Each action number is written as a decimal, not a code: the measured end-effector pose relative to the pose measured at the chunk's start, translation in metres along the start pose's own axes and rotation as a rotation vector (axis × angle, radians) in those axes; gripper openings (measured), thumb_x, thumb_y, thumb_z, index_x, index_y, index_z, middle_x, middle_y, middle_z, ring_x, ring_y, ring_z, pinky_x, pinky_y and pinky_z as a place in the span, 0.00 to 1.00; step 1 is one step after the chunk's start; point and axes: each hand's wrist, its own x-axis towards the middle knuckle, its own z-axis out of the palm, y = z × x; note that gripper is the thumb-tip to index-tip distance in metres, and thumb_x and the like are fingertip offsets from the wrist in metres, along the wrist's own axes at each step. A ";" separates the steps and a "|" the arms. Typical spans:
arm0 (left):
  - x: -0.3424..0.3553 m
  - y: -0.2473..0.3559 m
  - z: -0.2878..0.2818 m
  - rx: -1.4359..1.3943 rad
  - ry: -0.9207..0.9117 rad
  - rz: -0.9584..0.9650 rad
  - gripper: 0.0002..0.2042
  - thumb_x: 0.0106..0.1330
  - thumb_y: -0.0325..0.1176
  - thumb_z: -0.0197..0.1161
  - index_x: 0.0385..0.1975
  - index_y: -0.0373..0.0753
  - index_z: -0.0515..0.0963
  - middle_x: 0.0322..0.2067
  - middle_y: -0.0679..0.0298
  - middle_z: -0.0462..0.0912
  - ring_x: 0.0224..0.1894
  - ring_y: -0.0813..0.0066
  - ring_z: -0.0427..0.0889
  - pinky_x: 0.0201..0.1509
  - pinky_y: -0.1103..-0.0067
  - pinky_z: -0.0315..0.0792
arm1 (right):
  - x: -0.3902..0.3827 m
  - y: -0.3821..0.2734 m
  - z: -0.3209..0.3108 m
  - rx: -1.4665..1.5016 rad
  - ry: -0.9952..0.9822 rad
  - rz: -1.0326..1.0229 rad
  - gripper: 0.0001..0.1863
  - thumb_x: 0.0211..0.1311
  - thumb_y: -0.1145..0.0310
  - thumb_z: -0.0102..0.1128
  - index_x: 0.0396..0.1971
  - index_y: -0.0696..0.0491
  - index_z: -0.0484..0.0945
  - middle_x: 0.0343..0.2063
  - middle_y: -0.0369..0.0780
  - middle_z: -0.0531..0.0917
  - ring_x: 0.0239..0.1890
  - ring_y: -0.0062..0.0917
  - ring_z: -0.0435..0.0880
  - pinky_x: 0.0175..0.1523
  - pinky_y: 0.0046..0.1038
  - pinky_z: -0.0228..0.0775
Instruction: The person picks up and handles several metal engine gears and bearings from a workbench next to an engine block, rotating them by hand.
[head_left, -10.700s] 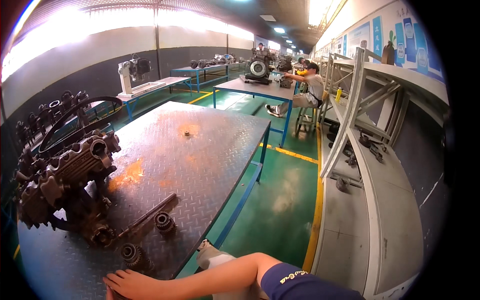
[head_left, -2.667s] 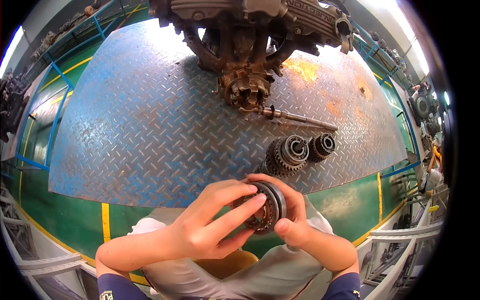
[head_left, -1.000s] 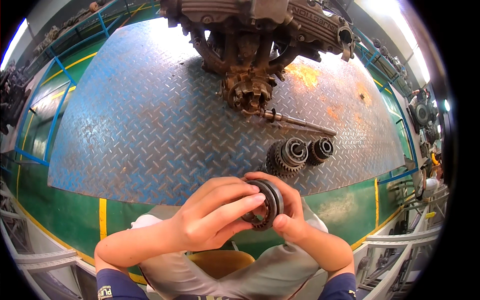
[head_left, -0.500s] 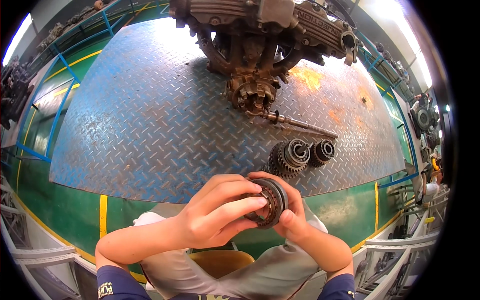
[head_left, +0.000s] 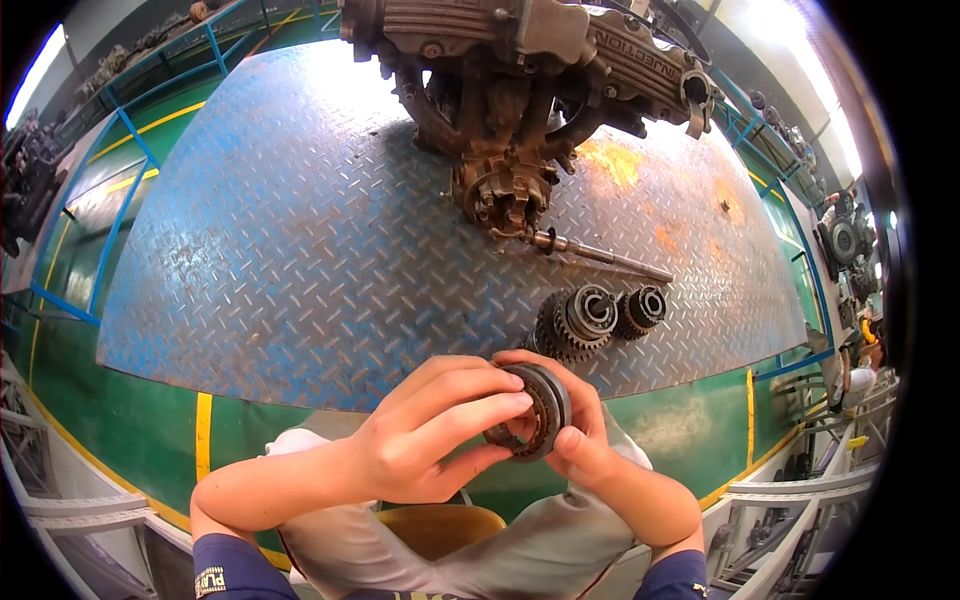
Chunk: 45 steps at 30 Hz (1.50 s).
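Above my lap, in front of the metal table's near edge, I hold a dark steel synchronizer sleeve, a ring with a groove round its outside. My right hand is wrapped round its right side, with the thumb on the outer face. From the left, my left hand grips it with fingertips at the inner rim and the thumb below. A toothed inner part shows inside the ring, partly covered by my fingers. Just beyond my hands stand a larger gear cluster with a bearing on top and a smaller gear with a bearing.
A rusty, greasy gearbox casting stands at the far middle of the diamond-plate table. A thin steel shaft lies in front of it. Blue railings flank the table, and a wooden stool is beneath me.
Both hands keep their hold on the sleeve, which has shifted very slightly to the left and down. The parts on the table look unmoved apart from a small shift of view.
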 end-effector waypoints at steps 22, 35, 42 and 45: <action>0.001 0.004 0.000 -0.078 0.024 -0.061 0.29 0.44 0.21 0.78 0.50 0.33 0.78 0.49 0.51 0.82 0.47 0.53 0.82 0.50 0.68 0.78 | 0.001 -0.001 -0.001 0.052 -0.063 -0.033 0.46 0.61 0.49 0.66 0.70 0.63 0.58 0.55 0.43 0.79 0.57 0.27 0.79 0.63 0.31 0.69; 0.000 0.004 0.000 -0.065 0.017 -0.063 0.28 0.44 0.21 0.78 0.50 0.33 0.78 0.49 0.51 0.81 0.48 0.53 0.82 0.50 0.68 0.78 | 0.001 0.002 -0.002 0.054 -0.081 -0.048 0.45 0.62 0.49 0.65 0.70 0.62 0.59 0.56 0.43 0.78 0.58 0.26 0.78 0.62 0.30 0.69; -0.003 0.004 0.002 -0.040 0.010 -0.076 0.26 0.45 0.21 0.77 0.48 0.34 0.79 0.49 0.51 0.81 0.48 0.52 0.82 0.51 0.67 0.78 | 0.003 0.002 -0.003 0.060 -0.101 -0.049 0.45 0.63 0.50 0.65 0.70 0.62 0.58 0.55 0.43 0.78 0.58 0.27 0.79 0.61 0.30 0.71; -0.002 0.005 0.002 -0.023 -0.002 -0.054 0.26 0.45 0.22 0.77 0.48 0.34 0.79 0.49 0.51 0.81 0.48 0.52 0.82 0.51 0.67 0.78 | 0.000 0.002 -0.005 0.055 -0.102 -0.033 0.44 0.63 0.51 0.66 0.70 0.62 0.58 0.55 0.43 0.78 0.57 0.27 0.79 0.60 0.29 0.72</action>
